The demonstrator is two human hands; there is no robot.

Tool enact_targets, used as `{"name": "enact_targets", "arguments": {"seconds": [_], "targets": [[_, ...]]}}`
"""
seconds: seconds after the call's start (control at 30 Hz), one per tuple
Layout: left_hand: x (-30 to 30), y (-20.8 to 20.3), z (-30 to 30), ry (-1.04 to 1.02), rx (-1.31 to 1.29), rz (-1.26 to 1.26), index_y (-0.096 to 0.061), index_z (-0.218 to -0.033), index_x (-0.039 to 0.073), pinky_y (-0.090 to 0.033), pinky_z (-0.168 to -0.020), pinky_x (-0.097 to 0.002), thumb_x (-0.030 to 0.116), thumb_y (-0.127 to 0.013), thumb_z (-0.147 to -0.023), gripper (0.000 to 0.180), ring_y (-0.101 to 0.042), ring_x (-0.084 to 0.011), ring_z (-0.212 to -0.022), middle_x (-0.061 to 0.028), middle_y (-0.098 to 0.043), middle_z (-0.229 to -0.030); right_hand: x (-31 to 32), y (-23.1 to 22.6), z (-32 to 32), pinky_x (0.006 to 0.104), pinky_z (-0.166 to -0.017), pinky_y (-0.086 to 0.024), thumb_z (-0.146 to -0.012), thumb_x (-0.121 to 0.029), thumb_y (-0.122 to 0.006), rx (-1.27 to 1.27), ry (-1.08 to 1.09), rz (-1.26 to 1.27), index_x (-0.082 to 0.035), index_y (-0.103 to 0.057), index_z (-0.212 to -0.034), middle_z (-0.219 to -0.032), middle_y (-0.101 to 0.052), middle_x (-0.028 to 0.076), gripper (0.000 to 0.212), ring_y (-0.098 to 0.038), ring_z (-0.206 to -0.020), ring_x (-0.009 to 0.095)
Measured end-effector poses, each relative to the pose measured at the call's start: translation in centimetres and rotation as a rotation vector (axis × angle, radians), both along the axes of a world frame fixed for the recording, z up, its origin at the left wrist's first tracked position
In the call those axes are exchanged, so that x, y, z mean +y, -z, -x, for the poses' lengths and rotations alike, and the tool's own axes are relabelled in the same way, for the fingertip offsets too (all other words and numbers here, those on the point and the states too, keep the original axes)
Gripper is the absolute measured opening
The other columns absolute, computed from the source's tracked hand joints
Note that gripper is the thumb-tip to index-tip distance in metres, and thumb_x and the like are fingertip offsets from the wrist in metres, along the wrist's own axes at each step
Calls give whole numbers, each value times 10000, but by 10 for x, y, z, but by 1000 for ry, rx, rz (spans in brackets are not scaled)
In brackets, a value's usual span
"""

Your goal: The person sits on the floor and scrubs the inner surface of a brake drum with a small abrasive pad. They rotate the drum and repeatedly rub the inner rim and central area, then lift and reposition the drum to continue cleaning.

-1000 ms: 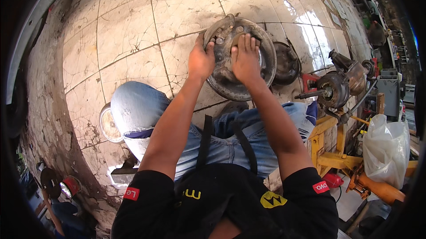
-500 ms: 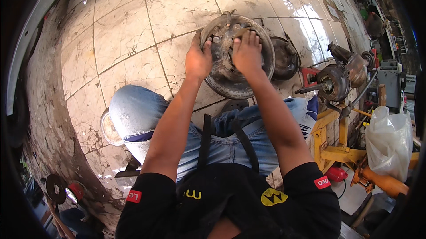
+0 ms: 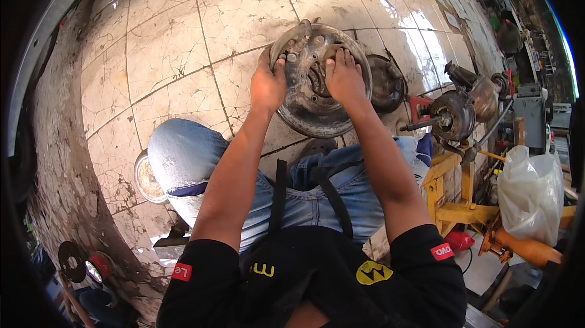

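Observation:
A round, worn metal brake drum assembly [image 3: 311, 121] lies on the tiled floor in front of my knees. Its face carries bolts, small holes and a dark curved opening. My left hand [image 3: 268, 87] grips the left rim, thumb on the face and fingers partly hidden by the edge. On the right part of the face, my right hand [image 3: 346, 81] is closed over a brownish curved piece [image 3: 333, 51], with its thumb toward the middle. A bent metal stub [image 3: 304, 27] sticks out at the far edge. Behind the drum's right side lies a smaller dark round metal part [image 3: 388, 84].
To the right, a greasy axle hub assembly [image 3: 454, 117] with a protruding shaft stands by a yellow metal stand [image 3: 457, 209]. A clear plastic bag [image 3: 530, 194] hangs there. A pale round part [image 3: 148, 178] lies beside my left knee, and cracked tiles [image 3: 164, 53] extend ahead.
My right hand has shifted slightly right across the face, uncovering more of the dark curved opening. The drum appears turned slightly counterclockwise. My left hand stays on the rim.

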State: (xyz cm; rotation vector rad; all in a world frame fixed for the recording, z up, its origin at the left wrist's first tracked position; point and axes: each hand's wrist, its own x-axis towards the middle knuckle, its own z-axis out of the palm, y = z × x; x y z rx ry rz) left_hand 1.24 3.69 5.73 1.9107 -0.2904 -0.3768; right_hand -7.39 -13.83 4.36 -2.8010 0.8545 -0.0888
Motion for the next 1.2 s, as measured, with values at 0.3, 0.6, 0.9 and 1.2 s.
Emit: {"name": "enact_targets", "arguments": {"seconds": [0.3,0.6,0.9,1.2], "targets": [[0,1,-1,-7,-20,-32,-406,-1374,-6,-443,-951,-406,257,-501,-970,491,-574,-398,-1128,-266,-598,-1195,6,-4,7,522,-1082,-299,-987,-365,-380,79,-13,97,78,-324,-1394,-1422,-394,271,605,-403,-1313,395],[-1,2,-2,-22,-50,-6,-420,-1366,3,-449,-943,-413,258,-508,-968,481,-577,-399,-1123,-269,-599,-1189,27,-5,-4,517,-1091,-296,-989,-361,-378,93,-69,108,109,-308,-1404,-1448,-310,326,631,-339,-1344,439],[-3,6,-2,-29,-64,16,-430,-1358,-6,-451,-939,-402,258,-508,-974,472,-583,-386,-1121,-267,-600,-1190,26,13,-10,551,-1095,-264,-977,-388,-396,-95,-116,180,107,-291,-1404,-1439,-309,339,662,-322,-1335,484],[-3,2,-3,15,-40,15,-417,-1365,-19,-439,-954,-397,269,-509,-978,491,-568,-386,-1149,-277,-583,-1218,6,4,-3,544,-1095,-268,-985,-404,-368,-47,-73,37,120,-292,-1395,-1433,-320,339,670,-331,-1337,467]]}}
